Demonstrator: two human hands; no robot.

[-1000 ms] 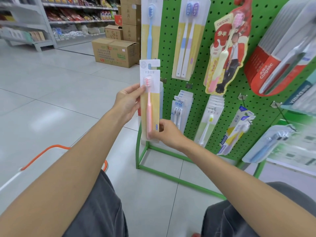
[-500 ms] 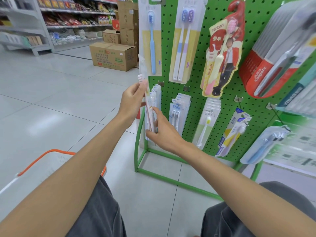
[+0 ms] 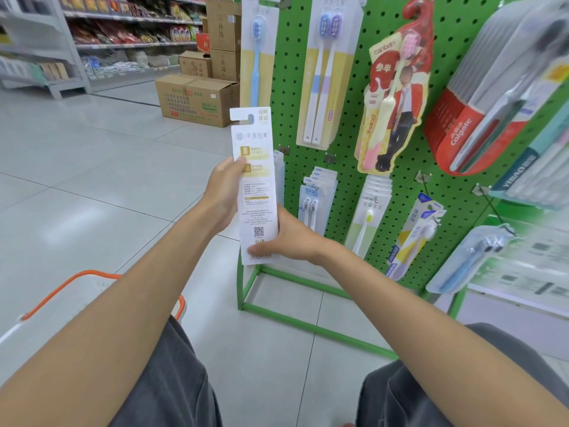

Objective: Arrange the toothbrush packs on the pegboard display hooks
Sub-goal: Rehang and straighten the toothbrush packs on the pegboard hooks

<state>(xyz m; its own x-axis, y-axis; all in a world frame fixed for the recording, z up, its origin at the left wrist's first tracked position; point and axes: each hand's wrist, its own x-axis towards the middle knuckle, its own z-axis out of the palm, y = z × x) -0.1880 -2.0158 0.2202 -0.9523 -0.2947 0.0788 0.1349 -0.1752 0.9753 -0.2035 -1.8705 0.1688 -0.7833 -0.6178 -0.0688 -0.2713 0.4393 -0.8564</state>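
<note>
I hold a tall white toothbrush pack (image 3: 256,183) upright in front of the green pegboard (image 3: 345,167), its printed back with a QR code facing me. My left hand (image 3: 224,192) grips its left edge at mid height. My right hand (image 3: 286,238) holds its lower end, thumb across the bottom. The pack's hang slot is at the top, just below a hanging blue toothbrush pack (image 3: 258,53). A hook (image 3: 284,149) with clear packs sits right behind the held pack.
Other packs hang on the board: a two-brush pack (image 3: 326,72), a red figure pack (image 3: 397,87), Colgate packs (image 3: 492,97), smaller packs lower down. An orange-rimmed basket (image 3: 101,291) sits by my left knee. Cardboard boxes (image 3: 197,100) and store shelves stand behind.
The pack turned from front side with the pink brush, through edge-on, to its printed back facing me. Both hands stayed on it and shifted slightly.
</note>
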